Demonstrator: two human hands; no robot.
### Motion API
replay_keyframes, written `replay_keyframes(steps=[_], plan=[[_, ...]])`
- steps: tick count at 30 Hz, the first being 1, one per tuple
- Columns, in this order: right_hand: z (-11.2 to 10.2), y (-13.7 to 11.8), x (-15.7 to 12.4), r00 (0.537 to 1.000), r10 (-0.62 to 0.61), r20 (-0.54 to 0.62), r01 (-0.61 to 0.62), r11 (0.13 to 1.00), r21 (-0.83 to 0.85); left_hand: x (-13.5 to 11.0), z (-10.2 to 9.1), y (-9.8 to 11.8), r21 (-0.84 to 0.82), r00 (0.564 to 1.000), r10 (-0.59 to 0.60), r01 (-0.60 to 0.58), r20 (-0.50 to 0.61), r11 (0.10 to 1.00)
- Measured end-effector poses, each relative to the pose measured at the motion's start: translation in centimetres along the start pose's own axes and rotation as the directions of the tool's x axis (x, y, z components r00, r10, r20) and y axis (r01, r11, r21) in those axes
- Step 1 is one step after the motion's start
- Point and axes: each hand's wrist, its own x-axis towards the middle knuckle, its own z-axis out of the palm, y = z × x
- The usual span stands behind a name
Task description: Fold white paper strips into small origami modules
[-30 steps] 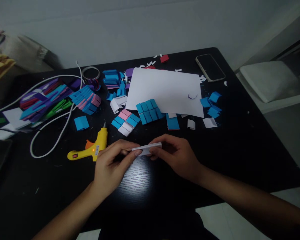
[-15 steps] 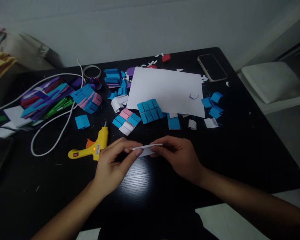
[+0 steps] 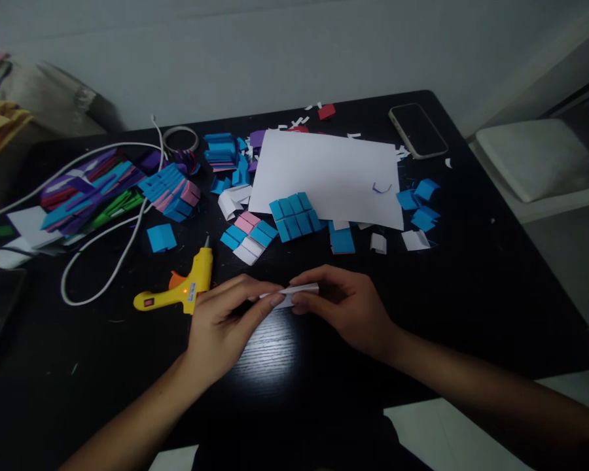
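Observation:
Between my two hands is a small folded strip of white paper (image 3: 287,299), held above the dark table. My left hand (image 3: 223,320) pinches its left end between thumb and fingers. The right end is pinched by my right hand (image 3: 348,304), thumb in front and fingers behind. A yellow glue gun (image 3: 200,278) with an orange trigger and a lit orange light lies just beyond my left hand. Past my fingertips sit a folded-paper block in pink, blue and white (image 3: 249,237) and a blue folded-paper block (image 3: 295,217).
A large white sheet (image 3: 328,173) lies behind the blocks. Blue folded pieces (image 3: 425,216) and a phone (image 3: 418,131) are to the right. On the left are a looping white cable (image 3: 78,303), bundled coloured strips (image 3: 93,190) and a roll of tape (image 3: 181,131).
My fingers have shifted closer together along the white paper, and its upper edge now looks bent or folded over more. The other objects have stayed in place.

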Motion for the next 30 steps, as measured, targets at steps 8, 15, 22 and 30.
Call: replay_keyframes(steps=[8,15,22,30], plan=[[0.21,-0.48,-0.07,1.0,0.003,-0.004,-0.003,1.0,-0.013,0.06,0.32,0.29,-0.03,0.999,0.048,-0.048,0.012,0.998],[0.16,-0.46,-0.07,1.0,-0.001,-0.013,0.001,0.999,-0.048,0.12,0.33,0.24,-0.034,0.999,0.031,-0.031,-0.006,0.999],[0.02,-0.45,-0.01,1.0,-0.004,-0.014,0.004,0.999,-0.049,0.02,0.25,0.09,-0.029,1.0,0.007,-0.007,0.0,1.0],[0.07,-0.58,-0.07,1.0,-0.004,-0.02,0.003,0.999,-0.041,0.06,0.23,0.2,-0.031,1.0,0.026,-0.026,0.006,0.999]])
